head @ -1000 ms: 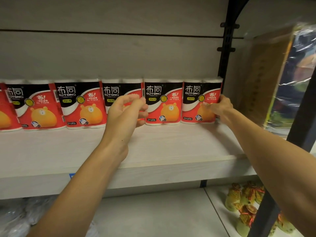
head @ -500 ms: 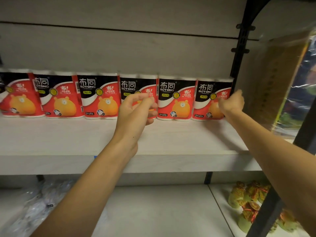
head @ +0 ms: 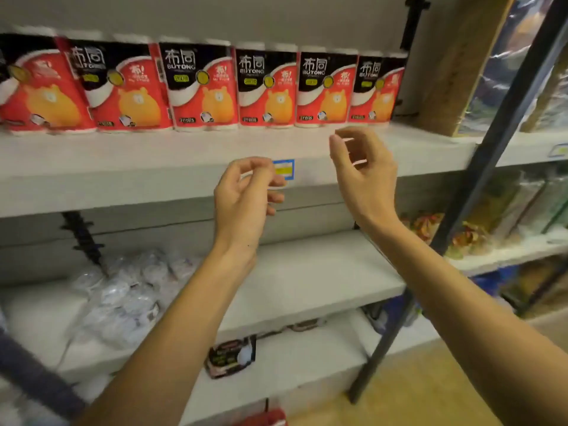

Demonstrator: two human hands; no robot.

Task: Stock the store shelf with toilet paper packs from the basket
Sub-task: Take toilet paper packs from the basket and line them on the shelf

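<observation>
Several red-and-black toilet paper packs (head: pixel 203 84) stand side by side at the back of the upper shelf (head: pixel 153 167), the rightmost pack (head: pixel 376 87) against the black upright. My left hand (head: pixel 246 198) hangs in front of the shelf's front edge, fingers loosely curled, holding nothing. My right hand (head: pixel 362 176) is raised a little higher to the right, also loosely curled and empty, clear of the packs. The basket is hardly in view; only a red edge (head: pixel 270 419) shows at the bottom.
A blue-and-yellow price label (head: pixel 284 169) sits on the shelf edge. Clear-wrapped white goods (head: pixel 123 293) lie on the lower shelf at left. A dark packet (head: pixel 232 355) lies on the shelf below. A slanted black post (head: pixel 461 216) and wrapped goods (head: pixel 507 63) stand at right.
Both hands have drawn back from the packs toward me; the right hand has let go of the rightmost pack. The view has pulled away and tilted down, showing the lower shelves.
</observation>
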